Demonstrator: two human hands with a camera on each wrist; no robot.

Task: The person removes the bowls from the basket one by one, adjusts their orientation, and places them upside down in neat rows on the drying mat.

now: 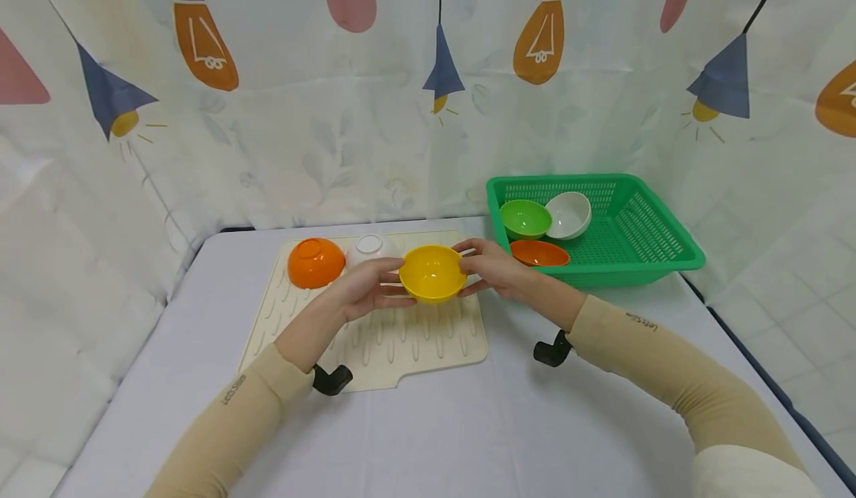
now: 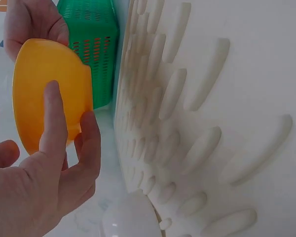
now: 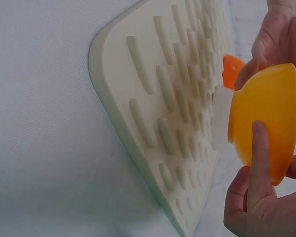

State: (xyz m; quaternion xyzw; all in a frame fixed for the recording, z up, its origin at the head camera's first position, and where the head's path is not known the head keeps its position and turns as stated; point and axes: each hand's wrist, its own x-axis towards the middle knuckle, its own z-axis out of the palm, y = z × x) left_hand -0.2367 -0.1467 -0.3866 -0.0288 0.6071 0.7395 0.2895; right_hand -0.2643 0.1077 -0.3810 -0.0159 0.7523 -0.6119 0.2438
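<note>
A yellow bowl [image 1: 433, 273] is held upright in the air over the cream ridged drying mat [image 1: 381, 342], its inside facing up. My left hand [image 1: 368, 288] grips it from the left, fingers along its outer wall, as the left wrist view shows. From the right, my right hand [image 1: 493, 269] holds the opposite side, with a finger [image 3: 260, 148] laid against the outer wall. On the mat behind the left hand, an orange bowl [image 1: 316, 263] rests upside down. Beside it is an upturned white bowl [image 1: 369, 246], partly hidden by the left hand.
A green plastic basket [image 1: 658, 249] stands at the back right of the table. Inside are a green bowl [image 1: 525, 220], a white bowl [image 1: 570, 214] and an orange bowl [image 1: 539, 253]. A printed curtain [image 1: 388, 141] hangs behind the white-covered table [image 1: 461, 438].
</note>
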